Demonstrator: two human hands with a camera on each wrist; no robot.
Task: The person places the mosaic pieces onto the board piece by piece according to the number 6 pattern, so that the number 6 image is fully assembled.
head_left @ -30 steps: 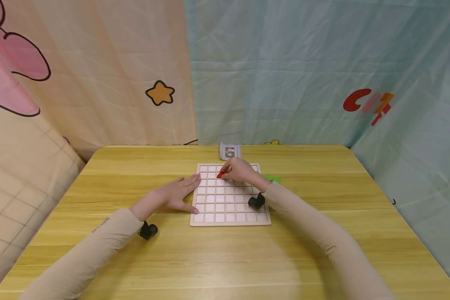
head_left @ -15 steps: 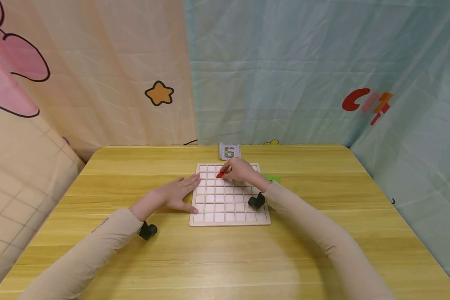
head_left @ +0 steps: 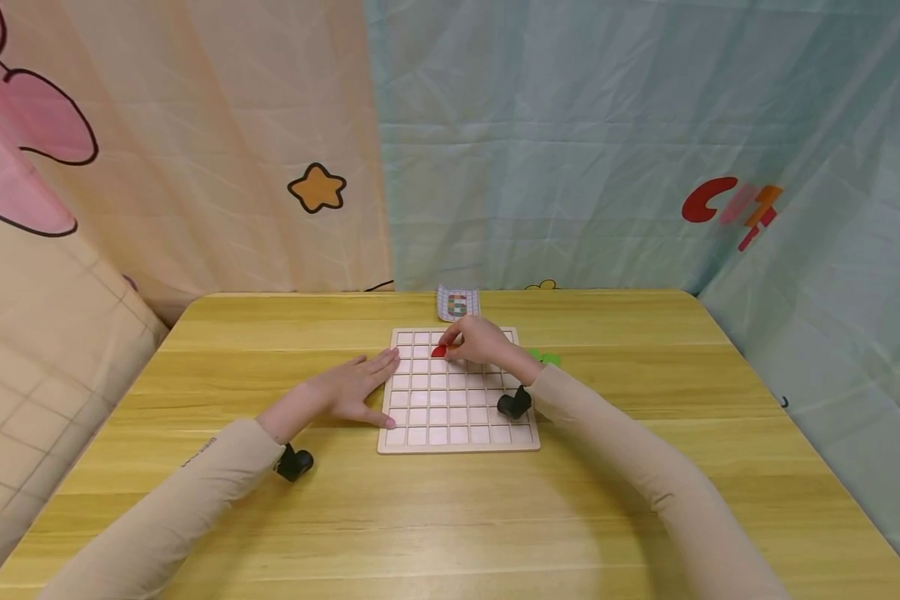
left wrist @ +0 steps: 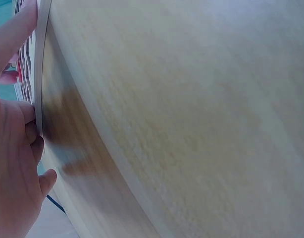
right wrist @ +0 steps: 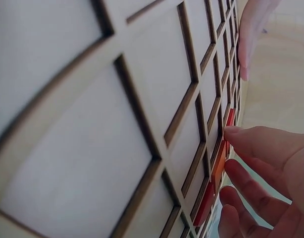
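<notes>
A pale wooden grid board [head_left: 438,417] lies on the table. My left hand [head_left: 356,390] is spread along its left side, with the fingertips and thumb resting on the edge. Over the upper rows, my right hand [head_left: 480,340] pinches a red rounded piece [head_left: 438,352] between thumb and fingers, low against the grid. In the right wrist view, this red piece [right wrist: 230,118] is at the thumb tip. Beside it on the board sit an orange piece [right wrist: 219,163] and a second red piece [right wrist: 204,204]. My right hand partly hides them from the head view.
A curled paper card [head_left: 457,304] printed with a coloured grid pattern stands behind the board. Green pieces [head_left: 550,359] lie on the table [head_left: 450,517] right of the board, partly behind my right wrist. Patterned curtains [head_left: 570,150] hang beyond the table's back edge.
</notes>
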